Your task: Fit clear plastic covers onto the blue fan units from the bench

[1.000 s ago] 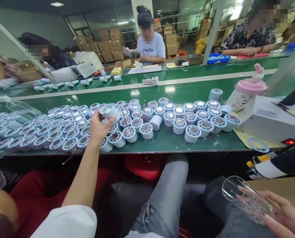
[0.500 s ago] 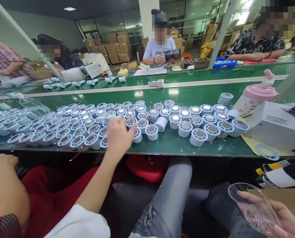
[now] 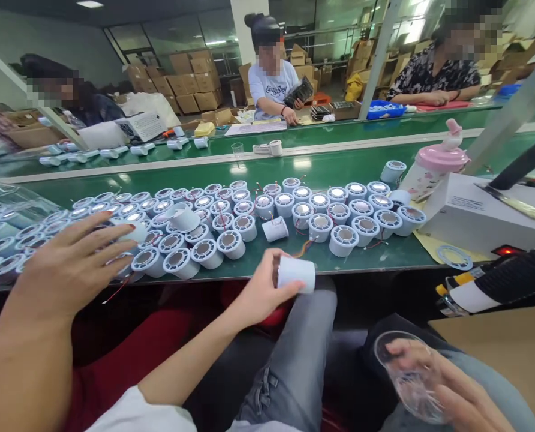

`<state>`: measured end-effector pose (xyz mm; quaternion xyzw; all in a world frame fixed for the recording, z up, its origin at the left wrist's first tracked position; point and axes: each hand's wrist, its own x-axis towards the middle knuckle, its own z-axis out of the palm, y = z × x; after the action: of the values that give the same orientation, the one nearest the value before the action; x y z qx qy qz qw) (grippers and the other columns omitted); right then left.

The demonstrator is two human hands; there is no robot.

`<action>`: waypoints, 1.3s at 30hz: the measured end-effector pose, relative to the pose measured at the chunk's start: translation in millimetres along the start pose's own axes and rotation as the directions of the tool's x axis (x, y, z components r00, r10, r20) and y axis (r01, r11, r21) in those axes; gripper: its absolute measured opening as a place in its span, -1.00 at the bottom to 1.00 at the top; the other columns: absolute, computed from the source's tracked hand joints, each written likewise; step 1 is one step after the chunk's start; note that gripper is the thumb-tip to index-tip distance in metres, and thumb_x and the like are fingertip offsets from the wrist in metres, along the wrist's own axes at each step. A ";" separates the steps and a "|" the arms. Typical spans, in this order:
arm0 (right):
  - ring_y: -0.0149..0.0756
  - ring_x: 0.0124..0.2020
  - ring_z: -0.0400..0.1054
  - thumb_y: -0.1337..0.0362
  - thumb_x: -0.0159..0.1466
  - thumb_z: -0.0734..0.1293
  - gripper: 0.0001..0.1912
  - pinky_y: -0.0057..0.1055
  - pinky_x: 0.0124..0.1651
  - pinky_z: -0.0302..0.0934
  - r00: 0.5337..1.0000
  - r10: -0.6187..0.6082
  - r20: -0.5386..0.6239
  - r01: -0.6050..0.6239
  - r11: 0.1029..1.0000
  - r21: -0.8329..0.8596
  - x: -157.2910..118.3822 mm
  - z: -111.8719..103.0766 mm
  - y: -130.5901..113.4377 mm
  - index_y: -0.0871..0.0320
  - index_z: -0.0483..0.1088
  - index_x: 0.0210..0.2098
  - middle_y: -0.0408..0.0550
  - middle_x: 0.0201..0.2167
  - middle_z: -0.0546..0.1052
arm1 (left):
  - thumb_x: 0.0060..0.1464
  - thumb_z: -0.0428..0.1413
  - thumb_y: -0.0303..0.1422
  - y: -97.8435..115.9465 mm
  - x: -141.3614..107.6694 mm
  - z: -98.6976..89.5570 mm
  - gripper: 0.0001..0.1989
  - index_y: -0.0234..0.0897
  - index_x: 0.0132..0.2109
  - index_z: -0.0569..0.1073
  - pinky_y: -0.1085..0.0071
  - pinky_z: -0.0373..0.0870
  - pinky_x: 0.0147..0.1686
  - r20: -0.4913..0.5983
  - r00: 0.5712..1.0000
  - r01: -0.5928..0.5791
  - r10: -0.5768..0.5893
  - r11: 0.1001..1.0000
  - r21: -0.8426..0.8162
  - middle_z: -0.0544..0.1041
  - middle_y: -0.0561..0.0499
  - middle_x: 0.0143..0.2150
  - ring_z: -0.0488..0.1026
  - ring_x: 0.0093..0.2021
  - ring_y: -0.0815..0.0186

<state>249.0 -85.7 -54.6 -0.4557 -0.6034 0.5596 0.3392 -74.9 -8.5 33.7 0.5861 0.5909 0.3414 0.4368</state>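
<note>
My left hand (image 3: 265, 288) is closed round a pale blue cylindrical motor housing (image 3: 297, 275), lying on its side in the grip just off the bench's front edge. Coloured wires (image 3: 307, 245) stick up behind it. Low on the right, my right hand (image 3: 447, 375) grips a clear plastic cup (image 3: 405, 378), tilted above my lap. Rows of similar housings (image 3: 207, 253) with slotted rims and thin red wires cover the bench. One housing (image 3: 183, 217) rests on top of others, and another (image 3: 275, 229) lies on its side.
From the left, a co-worker's hand (image 3: 76, 258) reaches over the housings. A white box (image 3: 469, 210) with a red-lit switch, a pink-lidded cup (image 3: 442, 159), a slotted ring (image 3: 454, 257) and a black hose (image 3: 505, 273) are at right. Across the green bench, people work.
My left hand has moved right and toward me from the rows and now holds a housing. The co-worker's hand has reached in over the bench. The cup in my right hand has shifted left.
</note>
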 end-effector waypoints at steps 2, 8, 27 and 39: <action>0.02 0.08 0.36 0.13 0.28 0.26 -0.67 -0.17 -0.03 0.41 0.993 -0.112 -0.039 0.100 0.968 -0.231 2.0 17.7 -18.0 -0.08 0.43 0.03 0.08 0.07 0.42 | -0.18 0.27 -0.24 -6.6 -9.2 20.6 -0.47 -0.24 -0.06 0.24 0.46 0.34 -0.34 0.241 0.960 0.229 -0.145 0.899 -0.372 0.41 0.03 -0.20 0.38 -0.29 0.35; 0.09 0.07 0.27 0.33 0.23 0.28 -0.42 -0.01 -0.02 0.35 0.944 -0.330 -0.027 0.192 0.610 -0.769 16.0 44.0 -43.0 -0.03 0.23 0.24 0.18 0.12 0.25 | 0.00 0.04 -0.06 -14.1 -1.4 74.8 -0.59 -0.33 -0.20 0.42 0.55 0.07 -0.70 0.770 0.585 0.653 -0.256 0.712 -0.259 0.43 0.00 -0.38 0.28 -0.58 0.44; -0.08 -0.09 0.40 0.13 0.18 0.38 -0.67 -0.33 -0.27 0.36 0.940 0.150 -0.306 -0.167 0.986 -0.029 9.4 21.9 -45.8 0.13 0.38 -0.64 0.04 -0.17 0.52 | -0.26 0.38 -0.18 -28.8 6.1 101.4 -0.35 -0.14 0.06 0.47 0.13 0.23 0.15 0.592 0.694 -0.437 0.410 0.893 -0.108 0.30 -0.17 0.15 0.29 0.14 0.07; -0.05 0.19 0.25 0.36 0.11 0.46 -0.53 -0.07 0.22 0.20 0.968 -0.174 -0.181 0.105 0.935 -0.338 0.0 17.7 -41.8 -0.06 0.42 0.00 -0.07 0.16 0.40 | -0.10 0.32 -0.32 -15.9 -2.7 96.1 -0.32 -0.15 0.18 0.29 0.35 0.49 -0.22 0.692 0.712 0.213 0.123 0.900 -0.379 0.43 -0.14 0.09 0.48 -0.07 0.20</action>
<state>225.7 -90.4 -16.0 -0.5170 -0.6798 0.3759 0.3596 6.8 -22.9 -17.6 0.5442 0.3041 0.2048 0.7546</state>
